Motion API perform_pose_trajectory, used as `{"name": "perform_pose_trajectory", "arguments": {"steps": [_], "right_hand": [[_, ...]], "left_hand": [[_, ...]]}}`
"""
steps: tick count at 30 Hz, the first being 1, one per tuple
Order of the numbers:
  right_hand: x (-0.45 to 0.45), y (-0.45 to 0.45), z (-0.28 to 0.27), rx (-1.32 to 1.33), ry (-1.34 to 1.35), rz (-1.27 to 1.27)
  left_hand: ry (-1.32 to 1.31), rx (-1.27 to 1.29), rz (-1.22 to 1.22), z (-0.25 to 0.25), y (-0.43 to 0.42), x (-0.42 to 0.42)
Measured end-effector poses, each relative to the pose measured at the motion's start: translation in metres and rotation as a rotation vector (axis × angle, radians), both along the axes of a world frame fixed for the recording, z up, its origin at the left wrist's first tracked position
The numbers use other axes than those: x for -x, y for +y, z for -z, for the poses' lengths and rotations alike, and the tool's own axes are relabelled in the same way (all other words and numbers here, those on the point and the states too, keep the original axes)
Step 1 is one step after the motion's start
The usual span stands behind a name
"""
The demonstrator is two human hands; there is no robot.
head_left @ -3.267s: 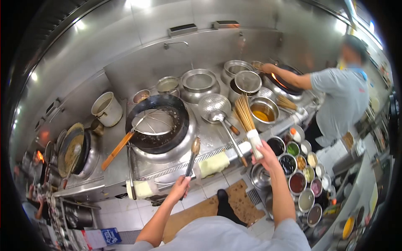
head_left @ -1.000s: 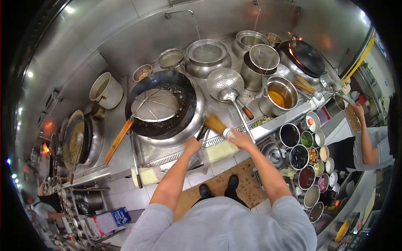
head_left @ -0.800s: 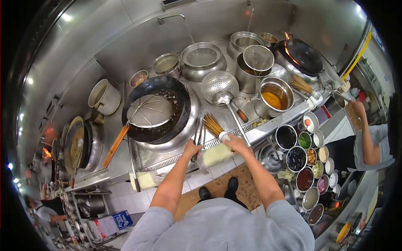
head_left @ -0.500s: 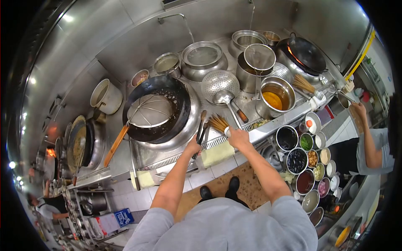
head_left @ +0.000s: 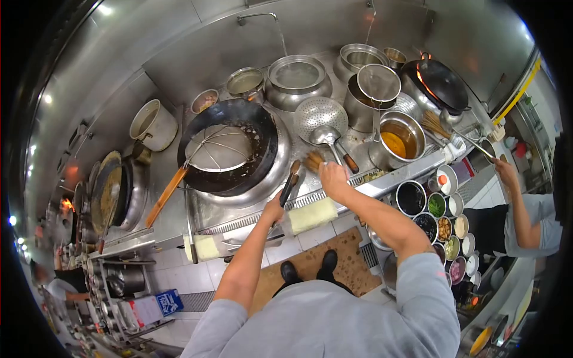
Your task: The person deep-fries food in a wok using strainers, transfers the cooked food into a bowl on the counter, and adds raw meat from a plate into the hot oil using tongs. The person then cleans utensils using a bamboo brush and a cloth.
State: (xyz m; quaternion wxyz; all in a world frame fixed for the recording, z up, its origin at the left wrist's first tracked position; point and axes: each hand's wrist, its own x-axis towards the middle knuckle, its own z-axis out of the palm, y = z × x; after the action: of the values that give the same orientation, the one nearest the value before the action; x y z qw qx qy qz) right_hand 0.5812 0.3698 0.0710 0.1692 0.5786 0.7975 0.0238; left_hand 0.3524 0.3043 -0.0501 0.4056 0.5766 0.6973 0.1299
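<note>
My right hand (head_left: 334, 179) is closed round a bamboo wok brush (head_left: 313, 160), its bristles over the steel counter to the right of the wok. My left hand (head_left: 274, 210) grips a dark handle with a brown wooden end (head_left: 290, 181); the kind of tool does not show. Left of both hands, a large black wok (head_left: 262, 161) sits on the burner with dark residue inside. Across it lies a round mesh strainer (head_left: 219, 149) with a wooden handle. Beyond my right hand, a ladle (head_left: 325, 135) rests on a perforated skimmer (head_left: 310, 113).
Steel pots line the back, including a lidded pot (head_left: 296, 74). A pot of orange liquid (head_left: 397, 140) stands right. Folded cloths (head_left: 312, 215) lie on the front edge. Ingredient bowls (head_left: 437, 206) fill the right side. A co-worker's hand (head_left: 506, 170) holds a ladle near another wok (head_left: 439, 86).
My right hand has shifted slightly up and left with the brush, whose bristles now look blurred. My left hand keeps its grip. The view has shifted a little.
</note>
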Motion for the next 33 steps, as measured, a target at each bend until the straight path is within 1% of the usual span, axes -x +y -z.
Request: {"name": "perform_pose_trajectory", "arguments": {"steps": [1,2,4,5,6,8,9,10,11,12,13,14,15,16,17,18,19,20,22,23,24,25,26,27,28,29,30,31,32,33], "right_hand": [[-0.013,0.000,0.034,-0.117,0.097,-0.302],[-0.015,-0.001,0.042,-0.115,0.095,-0.297],[-0.022,0.001,0.049,0.156,0.155,-0.112],[-0.026,0.004,0.051,0.051,0.226,0.015],[-0.034,0.010,0.052,0.042,0.224,0.013],[-0.042,0.000,0.019,0.084,0.324,0.198],[-0.048,-0.008,0.012,0.082,0.390,0.169],[-0.046,-0.015,0.012,0.087,0.389,0.176],[-0.044,-0.021,0.013,0.234,0.539,0.180],[-0.044,-0.025,0.012,0.379,0.687,0.183],[-0.038,-0.025,-0.001,0.701,0.679,0.384],[-0.039,-0.027,0.007,0.699,0.682,0.398],[-0.038,-0.023,0.021,0.523,0.618,0.369],[-0.037,-0.014,0.034,0.346,0.542,0.327],[-0.041,-0.014,0.048,0.125,0.567,0.227],[-0.045,-0.010,0.063,0.134,0.567,0.231],[-0.048,-0.012,0.071,0.280,0.609,0.249],[-0.052,-0.012,0.066,0.412,0.652,0.268],[-0.056,-0.010,0.050,0.347,0.613,0.310],[-0.056,-0.012,0.042,0.262,0.646,0.383],[-0.053,-0.021,0.038,0.189,0.679,0.455],[-0.055,-0.032,0.030,0.232,0.823,0.467],[-0.050,-0.035,0.023,0.231,0.822,0.459],[-0.045,-0.041,0.017,0.370,0.804,0.515],[-0.043,-0.049,0.015,0.507,0.783,0.576],[-0.042,-0.055,0.026,0.363,0.658,0.506],[-0.042,-0.058,0.034,0.346,0.654,0.504],[-0.039,-0.063,0.032,0.206,0.560,0.490],[-0.033,-0.069,0.033,0.082,0.466,0.473],[-0.032,-0.071,0.033,0.152,0.478,0.467]], "left_hand": [[-0.078,0.063,-0.035,-0.012,-0.004,-0.001],[-0.080,0.065,-0.029,-0.017,-0.008,0.000],[-0.061,0.055,-0.038,-0.019,-0.010,0.001],[-0.137,0.067,-0.103,-0.019,-0.012,0.002],[-0.139,0.057,-0.103,-0.020,-0.007,0.005],[0.069,0.141,0.014,-0.021,-0.003,0.014],[0.128,0.172,0.029,-0.020,0.000,0.016],[0.128,0.177,0.035,0.001,0.002,0.024],[0.218,0.078,0.088,0.035,0.010,0.034],[0.304,-0.024,0.142,0.055,0.016,0.040],[0.299,-0.018,0.155,0.049,0.011,0.039],[0.276,0.008,0.173,0.036,0.008,0.040],[0.256,0.025,0.189,0.020,0.013,0.041],[0.251,0.012,0.189,0.019,0.021,0.043],[0.216,-0.070,0.190,0.021,0.018,0.049],[0.182,-0.140,0.195,0.025,0.010,0.053],[0.177,-0.203,0.202,0.007,0.003,0.052],[0.176,-0.197,0.218,0.010,-0.003,0.054],[0.138,-0.150,0.279,0.010,-0.013,0.062],[0.128,-0.234,0.256,0.010,-0.019,0.063],[0.131,-0.231,0.252,0.012,-0.021,0.065],[0.013,-0.084,0.192,-0.012,-0.022,0.054],[-0.107,0.062,0.134,-0.025,-0.023,0.049],[-0.320,0.154,0.157,0.009,-0.012,0.053],[-0.322,0.155,0.163,0.000,-0.019,0.047],[-0.375,0.199,0.090,-0.017,-0.022,0.035],[-0.432,0.236,0.015,-0.034,-0.019,0.025],[-0.383,0.238,0.042,-0.037,-0.018,0.022],[-0.390,0.239,0.033,-0.038,-0.019,0.022],[-0.333,0.219,0.049,-0.039,-0.019,0.022]]}}
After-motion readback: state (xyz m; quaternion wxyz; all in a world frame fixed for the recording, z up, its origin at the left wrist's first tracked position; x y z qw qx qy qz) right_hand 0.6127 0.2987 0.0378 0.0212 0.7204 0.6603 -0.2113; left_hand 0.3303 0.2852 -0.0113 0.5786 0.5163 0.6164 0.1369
